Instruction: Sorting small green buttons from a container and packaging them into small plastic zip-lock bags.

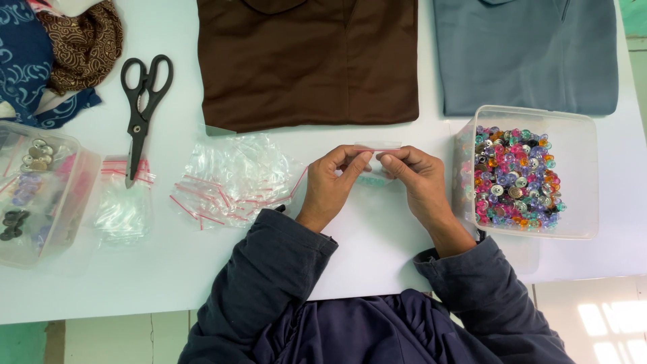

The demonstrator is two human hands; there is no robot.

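My left hand [331, 185] and my right hand [419, 176] meet at the fingertips over the white table [377, 249]. Together they pinch a small clear zip bag [376, 156] between thumbs and forefingers, its top edge held level. Something pale green shows faintly inside the bag below my fingers. A heap of empty clear zip bags with red seal strips [232, 178] lies just left of my left hand. A clear plastic tub of colourful snap buttons [515, 176] stands right of my right hand.
Black scissors [141, 111] lie at the left beside more small bags [123, 202]. A clear box with metal buttons [37, 195] sits at the left edge. A folded brown shirt [310, 61], a grey-blue shirt [526, 54] and patterned cloths [60, 47] lie along the back.
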